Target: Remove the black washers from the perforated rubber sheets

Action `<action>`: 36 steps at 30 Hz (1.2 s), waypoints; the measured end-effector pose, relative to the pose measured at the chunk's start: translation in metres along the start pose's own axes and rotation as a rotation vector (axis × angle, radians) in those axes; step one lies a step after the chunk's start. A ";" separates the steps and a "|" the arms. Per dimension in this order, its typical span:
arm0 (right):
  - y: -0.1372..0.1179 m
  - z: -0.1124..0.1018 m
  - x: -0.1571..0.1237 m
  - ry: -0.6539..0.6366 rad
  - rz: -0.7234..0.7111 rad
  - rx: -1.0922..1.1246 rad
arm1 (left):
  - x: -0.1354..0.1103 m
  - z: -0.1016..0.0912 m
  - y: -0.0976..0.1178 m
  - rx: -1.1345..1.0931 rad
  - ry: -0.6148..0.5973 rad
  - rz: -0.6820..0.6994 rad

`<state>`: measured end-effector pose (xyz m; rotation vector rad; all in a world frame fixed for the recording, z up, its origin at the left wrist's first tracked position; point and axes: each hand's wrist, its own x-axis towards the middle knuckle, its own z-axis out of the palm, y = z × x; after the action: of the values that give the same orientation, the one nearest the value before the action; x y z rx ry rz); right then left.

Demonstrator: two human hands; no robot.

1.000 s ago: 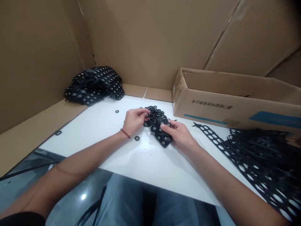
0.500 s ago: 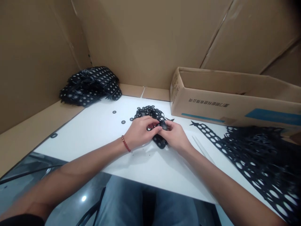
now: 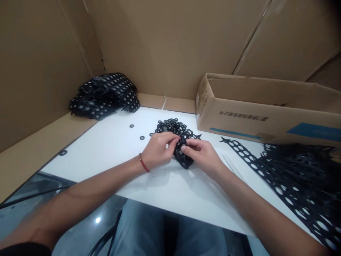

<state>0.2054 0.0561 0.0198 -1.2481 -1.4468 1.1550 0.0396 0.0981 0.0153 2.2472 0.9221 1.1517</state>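
Observation:
Between my hands, over the white tabletop, is a black rubber sheet [image 3: 183, 160] with grey-centred round washers in it. My left hand [image 3: 162, 147], with a red bead bracelet at the wrist, pinches its upper left part. From the right, thumb and fingers of my right hand [image 3: 201, 153] close on the same sheet; the fingertips partly hide the spot they hold. Just behind my hands lies a heap of loose black ring washers [image 3: 170, 125]. Single washers [image 3: 142, 137] are scattered to its left.
A pile of dotted black sheets [image 3: 106, 94] sits at the back left. On the right lie punched-out black sheets [image 3: 298, 174] with open holes. Behind them stands an open cardboard box [image 3: 239, 117]. A thin clear strip [image 3: 233, 166] rests near my right forearm. Cardboard walls surround the table.
My right hand has shifted slightly right, and its fingers have changed position on the sheet. The sheet looks more bent between my hands. The whole view has moved a little.

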 end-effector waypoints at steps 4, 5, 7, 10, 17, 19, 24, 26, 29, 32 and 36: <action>-0.003 0.001 0.001 0.059 0.089 0.042 | 0.016 -0.004 -0.020 -0.238 0.055 -0.445; -0.003 0.001 0.001 0.082 0.114 0.036 | 0.020 -0.007 -0.028 -0.245 0.101 -0.491; -0.004 -0.001 0.002 0.126 0.148 0.013 | 0.027 -0.015 -0.044 -0.168 0.194 -0.519; -0.004 -0.003 0.003 0.181 0.148 -0.019 | 0.028 -0.024 -0.051 0.138 0.206 -0.382; -0.001 0.000 0.004 0.157 0.082 -0.144 | 0.007 -0.012 -0.001 0.275 0.002 0.058; -0.002 0.000 0.003 0.121 0.066 -0.129 | 0.004 -0.009 0.004 0.175 -0.151 0.128; -0.006 -0.003 -0.001 -0.100 0.061 0.066 | 0.002 -0.009 -0.003 0.113 -0.246 0.069; -0.005 -0.002 -0.001 -0.076 0.072 0.059 | 0.002 -0.009 -0.004 0.125 -0.250 0.087; -0.003 0.000 0.001 -0.038 0.060 -0.009 | -0.001 -0.008 -0.002 0.149 -0.249 0.136; -0.003 0.002 0.001 -0.045 0.026 -0.053 | -0.001 -0.006 0.000 0.157 -0.196 0.084; -0.006 0.003 -0.002 0.000 0.020 -0.113 | 0.014 -0.009 -0.013 -0.121 -0.005 -0.282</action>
<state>0.2017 0.0536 0.0254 -1.3425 -1.5206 1.0991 0.0336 0.1174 0.0192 1.9487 1.0959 1.0438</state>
